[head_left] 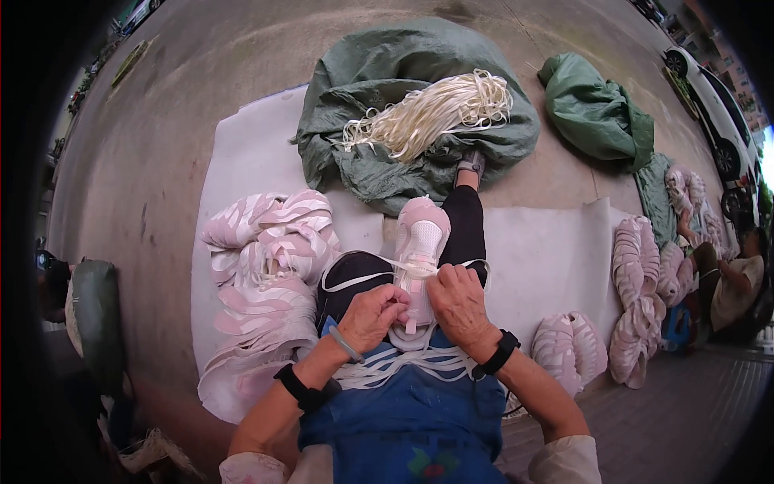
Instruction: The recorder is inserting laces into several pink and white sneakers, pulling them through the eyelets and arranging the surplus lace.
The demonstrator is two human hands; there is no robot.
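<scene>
A pink and white shoe upper [421, 230] lies across my lap, toe pointing away from me. A cream shoelace [360, 281] crosses its lacing area and loops out on both sides. My right hand [459, 302] is closed at the right edge of the upper, fingers pinched on the shoelace. On the left, my left hand [369, 317] is closed beside the upper's tongue, thumb and fingertips together; what they hold is hidden. Several loose white laces [415, 367] lie over my blue apron [403, 419], just below the upper.
Pink and white uppers [270, 258] are piled at my left, more uppers [568, 348] at my right. Ahead, a bundle of cream laces [439, 113] rests on a green sack [355, 73]. Another green sack [597, 109] stands farther right. A person [735, 282] sits at far right.
</scene>
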